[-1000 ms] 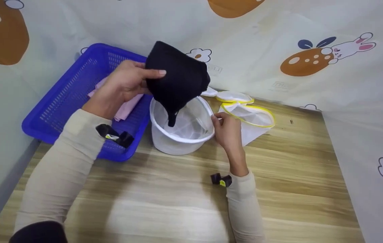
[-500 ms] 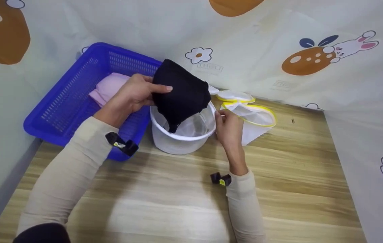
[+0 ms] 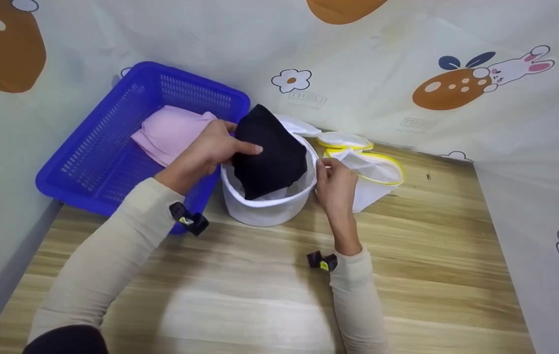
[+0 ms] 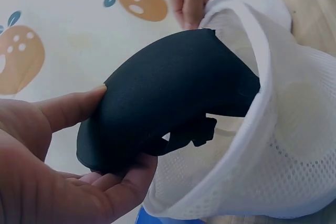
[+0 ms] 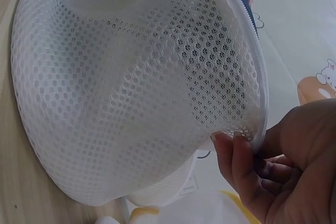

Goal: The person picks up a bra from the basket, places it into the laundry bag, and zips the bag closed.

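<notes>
My left hand [image 3: 213, 145] grips a folded black bra [image 3: 272, 157] by one end, thumb on the upper side and fingers beneath. The bra's lower part sits inside the mouth of a white mesh laundry bag [image 3: 264, 215]. In the left wrist view, the bra [image 4: 157, 87] shows a smooth rounded cup and a dangling strap, and its far end lies at the bag's rim. My right hand [image 3: 337, 184] pinches that rim on the right side. From the right wrist view, the fingers [image 5: 242, 158] and thumb squeeze the zippered edge of the bag.
A blue plastic basket [image 3: 87, 142] stands at the left with a pink folded garment [image 3: 173, 130] in it. Right of the bag lie white pouches [image 3: 373, 169] with yellow edging. A patterned wall sheet [image 3: 358, 73] closes off the back of the wooden surface [image 3: 432, 255].
My left hand has moved down and to the right, lowering the black bra into the bag's mouth. More of the pink garment shows now. The right hand keeps its hold on the rim.
</notes>
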`<state>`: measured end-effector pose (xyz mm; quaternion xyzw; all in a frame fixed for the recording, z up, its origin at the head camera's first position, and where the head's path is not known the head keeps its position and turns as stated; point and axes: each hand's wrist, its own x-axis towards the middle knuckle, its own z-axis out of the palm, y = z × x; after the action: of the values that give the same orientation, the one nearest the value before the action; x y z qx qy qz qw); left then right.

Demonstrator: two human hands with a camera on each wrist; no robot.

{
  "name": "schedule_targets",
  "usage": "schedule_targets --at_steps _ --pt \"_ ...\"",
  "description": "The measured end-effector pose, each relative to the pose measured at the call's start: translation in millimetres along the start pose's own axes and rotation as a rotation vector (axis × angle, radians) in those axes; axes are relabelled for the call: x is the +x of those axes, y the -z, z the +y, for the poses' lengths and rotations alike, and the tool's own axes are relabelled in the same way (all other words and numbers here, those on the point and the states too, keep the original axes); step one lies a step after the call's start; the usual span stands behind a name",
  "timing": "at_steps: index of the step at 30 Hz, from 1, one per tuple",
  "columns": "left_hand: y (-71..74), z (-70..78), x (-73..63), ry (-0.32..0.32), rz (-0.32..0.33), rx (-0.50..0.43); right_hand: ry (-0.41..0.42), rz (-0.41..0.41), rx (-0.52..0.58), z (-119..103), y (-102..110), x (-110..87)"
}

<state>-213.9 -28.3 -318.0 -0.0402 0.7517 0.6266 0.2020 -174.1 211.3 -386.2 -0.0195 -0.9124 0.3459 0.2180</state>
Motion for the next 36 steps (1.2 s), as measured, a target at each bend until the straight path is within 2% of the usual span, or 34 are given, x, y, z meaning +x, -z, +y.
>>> schedule_targets --at_steps 6,10,19,27,33,36 --pt "-11.7 1.6 1.8 -0.018 -0.037 0.103 -0.008 0.013 0.01 -0.1 0.4 0.3" --pt "-18.1 2.6 5.1 -0.023 -0.024 0.193 -0.01 0.019 0.003 0.6 -0.1 0.6" --pt "-28.9 1.8 11.6 -0.063 0.101 0.324 0.022 0.024 0.024 1.5 -1.5 0.4" --pt "-32.6 4.6 14.2 -0.128 0.202 0.546 0.051 0.022 0.051 0.3 0.5 0.3" --pt "-37.0 -0.2 15.3 -0.228 0.158 0.64 0.052 0.019 0.103 -0.8 1.8 0.5" --pt "-40.3 -4.0 17.2 -0.275 0.132 0.724 0.035 0.019 0.128 -0.2 2.3 0.8"
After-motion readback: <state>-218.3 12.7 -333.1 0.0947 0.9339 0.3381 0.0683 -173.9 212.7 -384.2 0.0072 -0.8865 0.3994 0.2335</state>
